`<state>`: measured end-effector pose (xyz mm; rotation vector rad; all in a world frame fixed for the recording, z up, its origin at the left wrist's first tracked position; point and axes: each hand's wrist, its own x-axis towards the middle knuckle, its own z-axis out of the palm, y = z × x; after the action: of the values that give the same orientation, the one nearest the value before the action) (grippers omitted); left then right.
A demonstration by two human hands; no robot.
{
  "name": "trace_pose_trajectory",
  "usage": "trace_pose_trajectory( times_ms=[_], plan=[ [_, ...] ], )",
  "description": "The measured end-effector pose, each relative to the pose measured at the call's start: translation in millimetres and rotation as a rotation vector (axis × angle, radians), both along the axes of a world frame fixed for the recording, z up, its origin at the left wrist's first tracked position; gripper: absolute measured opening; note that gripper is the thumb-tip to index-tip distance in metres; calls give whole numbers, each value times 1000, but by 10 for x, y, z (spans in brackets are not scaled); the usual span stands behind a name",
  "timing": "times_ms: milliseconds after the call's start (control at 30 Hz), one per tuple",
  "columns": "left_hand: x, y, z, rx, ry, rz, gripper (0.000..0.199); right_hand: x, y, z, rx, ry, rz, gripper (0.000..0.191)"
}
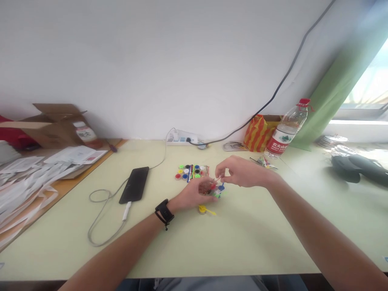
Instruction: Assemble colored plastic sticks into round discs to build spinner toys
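Two bare hands working close together over a green surface (257, 250). The left hand (192, 193) is curving loosely, thumb and fingers apart, around a small red-topped piece (213, 186); whether it is truly gripping is hidden. That cupping is probably steadying small parts that would otherwise be skidding about. The right hand (239, 170) is arching in from the other side, thumb and forefinger nearly meeting — a fine pinch, likely suited to something slim. What it has hold of, if anything, is too small to tell.

A blue-topped piece (221, 188) is showing just under the right fingertips. Nearer the wearer, a yellow-topped piece (202, 209) is sitting on the surface, its yellow arm pointing right, seemingly within easy reach. Beyond the left hand, a group of colour-topped pots (182, 171) is standing in rough rows, slender sticks (190, 173) lying among them; the ordering is perhaps making colours quick to pick out.

Off left, a phone (135, 185) is lying on a cable that is running back towards a power strip (182, 139) — placed there, presumably, for charging.
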<state>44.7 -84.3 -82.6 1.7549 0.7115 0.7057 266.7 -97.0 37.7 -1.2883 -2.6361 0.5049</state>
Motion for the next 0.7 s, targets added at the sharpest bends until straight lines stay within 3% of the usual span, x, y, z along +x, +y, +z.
trace_pose_trajectory(
  times_ms=[133,233,333,467,567,633,700],
  plan=[
    [-9,-16,35,47,57,2,51,0,-8,-54,51,-52,20,16],
    [-6,-21,19,36,62,19,50,-27,-136,-43,180,113,-103,11],
    [1,1,-28,23,16,25,42,-139,-380,-105,311,249,-227,21],
    [0,54,-94,-61,-85,2,46,-388,-698,-536,281,80,2,16],
    [-14,71,-103,-72,-90,44,50,-528,-797,-928,314,-100,66,10],
    [-31,68,-89,-79,-80,45,51,-557,-802,-1069,337,-170,71,15],
    [-48,63,-74,-97,-71,32,56,-531,-791,-1079,324,-191,69,16]
  ],
)
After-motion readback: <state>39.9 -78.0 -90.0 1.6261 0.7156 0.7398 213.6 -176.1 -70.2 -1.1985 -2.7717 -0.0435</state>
